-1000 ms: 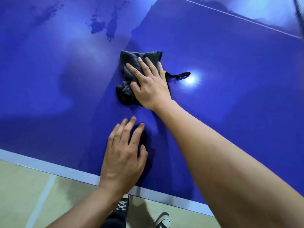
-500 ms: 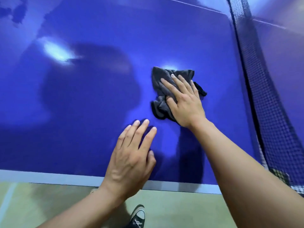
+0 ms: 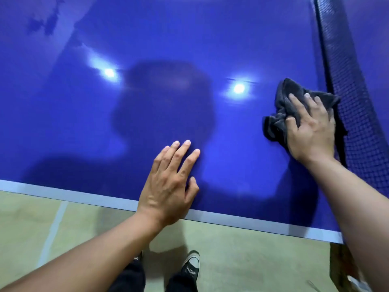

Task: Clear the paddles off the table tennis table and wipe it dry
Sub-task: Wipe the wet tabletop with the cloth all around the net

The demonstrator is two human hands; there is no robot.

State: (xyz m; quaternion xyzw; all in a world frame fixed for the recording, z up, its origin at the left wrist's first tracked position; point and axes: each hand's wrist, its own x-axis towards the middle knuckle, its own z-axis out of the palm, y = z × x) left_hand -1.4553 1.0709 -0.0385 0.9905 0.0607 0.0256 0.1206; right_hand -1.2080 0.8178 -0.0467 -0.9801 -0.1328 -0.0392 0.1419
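Observation:
The blue table tennis table (image 3: 168, 39) fills most of the head view, glossy with lamp reflections. A dark grey cloth (image 3: 277, 114) lies crumpled on it at the right, right beside the net (image 3: 357, 102). My right hand (image 3: 309, 129) presses flat on the cloth with fingers spread and fairly straight. Near the table's white front edge, my left hand (image 3: 170, 182) rests flat on the bare surface, fingers straight. Dark wet patches (image 3: 45, 21) show at the far left. No paddle is in view.
The net runs along the right side with its post (image 3: 345, 266) below the table corner. Beige floor (image 3: 63, 239) with a pale line lies in front. My shoes (image 3: 190, 266) stand close to the table edge.
My right hand has slid the cloth to the right, from mid-table up to the net. My left hand has stayed planted near the front edge while the view swung right.

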